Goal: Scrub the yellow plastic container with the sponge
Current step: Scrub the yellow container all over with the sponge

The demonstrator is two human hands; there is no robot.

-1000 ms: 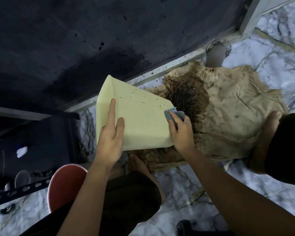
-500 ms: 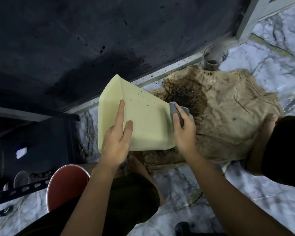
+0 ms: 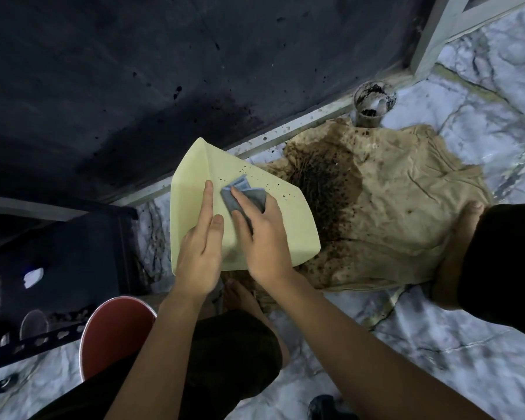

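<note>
The pale yellow plastic container (image 3: 288,219) is held tilted above the floor, its flat outer face up and dotted with dark specks. My left hand (image 3: 202,250) lies flat on its near left part, fingers straight, steadying it. A grey sponge (image 3: 240,194) sits on the upper middle of that face. My right hand (image 3: 261,237) presses the sponge down, fingers spread over it and curled round its right edge.
A stained tan cloth (image 3: 391,207) lies on the marble floor (image 3: 467,344) under the container. A dirty cup (image 3: 373,103) stands by the wall rail. A red round lid or stool (image 3: 112,331) and a black rack (image 3: 58,253) are at left. My feet are on the floor.
My right hand has slid the sponge from the container's right edge leftward to the middle of its face, close to my left hand. The container is tilted a little differently.
</note>
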